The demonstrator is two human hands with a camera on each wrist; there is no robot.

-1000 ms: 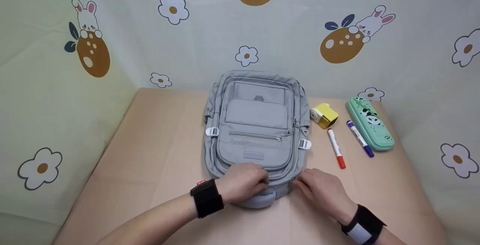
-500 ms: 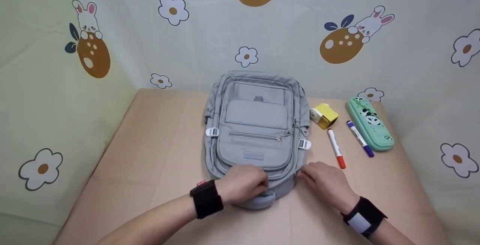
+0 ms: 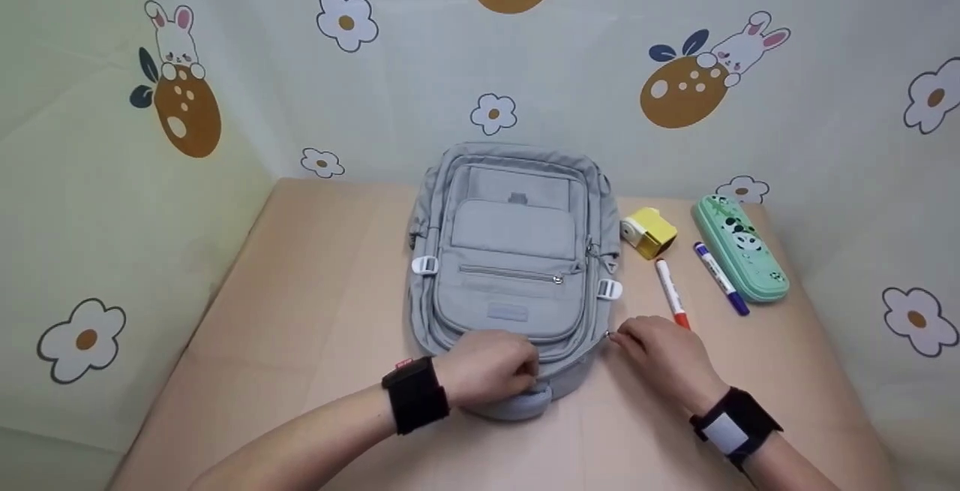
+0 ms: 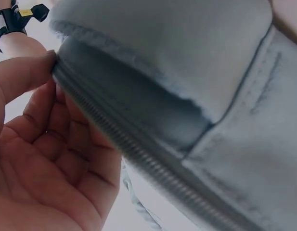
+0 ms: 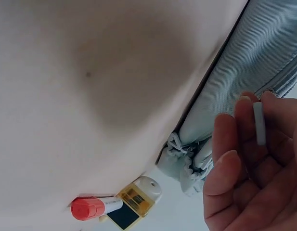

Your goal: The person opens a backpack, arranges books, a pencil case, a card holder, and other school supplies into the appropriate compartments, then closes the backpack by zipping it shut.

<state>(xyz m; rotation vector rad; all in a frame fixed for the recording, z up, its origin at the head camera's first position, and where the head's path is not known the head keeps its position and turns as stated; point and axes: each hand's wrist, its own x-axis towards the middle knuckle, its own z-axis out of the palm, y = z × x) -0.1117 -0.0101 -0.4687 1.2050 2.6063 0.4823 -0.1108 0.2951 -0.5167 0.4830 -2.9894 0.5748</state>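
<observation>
A grey backpack (image 3: 514, 224) lies on the table with its front pockets facing up and its top end toward me. My left hand (image 3: 487, 367) holds that near end; in the left wrist view its thumb and fingers pinch the fabric edge beside the zipper (image 4: 150, 166). The bag's padded handle (image 3: 525, 403) arches close by. At the near right corner my right hand (image 3: 664, 356) pinches a zipper pull, whose pale tab (image 5: 259, 122) shows between thumb and fingers in the right wrist view.
Right of the backpack stand a yellow pencil sharpener (image 3: 649, 233) and a red-capped marker (image 3: 670, 288), its tip overlapped by my right hand. Farther right lie a purple-capped marker (image 3: 720, 277) and a green panda pencil case (image 3: 742, 247). Printed curtains (image 3: 420, 63) enclose the table.
My right hand has moved up and to the right along the backpack's near corner, drawing the zipper pull with it. The left hand stays almost in place.
</observation>
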